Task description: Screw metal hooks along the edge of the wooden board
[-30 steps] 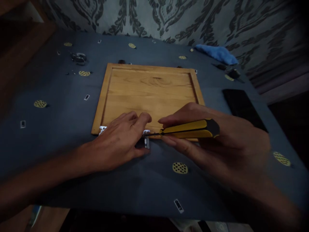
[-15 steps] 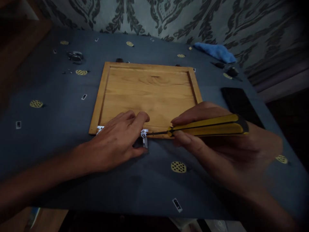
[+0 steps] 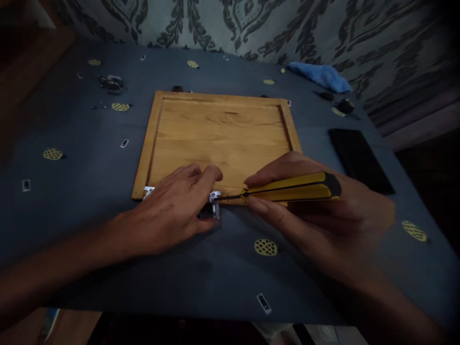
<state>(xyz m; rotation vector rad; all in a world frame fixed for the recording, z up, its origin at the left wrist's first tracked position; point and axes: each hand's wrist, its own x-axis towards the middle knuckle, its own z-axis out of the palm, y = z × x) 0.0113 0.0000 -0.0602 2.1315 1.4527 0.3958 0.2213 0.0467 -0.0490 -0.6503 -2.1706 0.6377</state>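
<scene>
My right hand (image 3: 323, 215) is closed around a yellow and black screwdriver (image 3: 294, 186), held nearly level. Its dark shaft points left, and the tip meets a small silvery metal hinge (image 3: 214, 197) on the near edge of a framed wooden panel (image 3: 223, 129). Over that same edge lies my left hand (image 3: 176, 206), fingers curled on the wood and thumb below, against the hinge. Part of the hinge is hidden behind this hand. Another shiny metal piece (image 3: 149, 191) shows beside the left fingers, near the panel's corner.
The panel lies on a table (image 3: 201, 278) with a dark patterned cover. To the right are a black phone-like slab (image 3: 361, 160), a blue cloth (image 3: 321, 76) and a dark object (image 3: 341, 101). Small metal parts (image 3: 110, 83) sit at the back left, before a patterned wall (image 3: 223, 24).
My right hand and the screwdriver have shifted slightly left, toward the hinge, and the black slab shows more fully. The left hand and the panel stay in place.
</scene>
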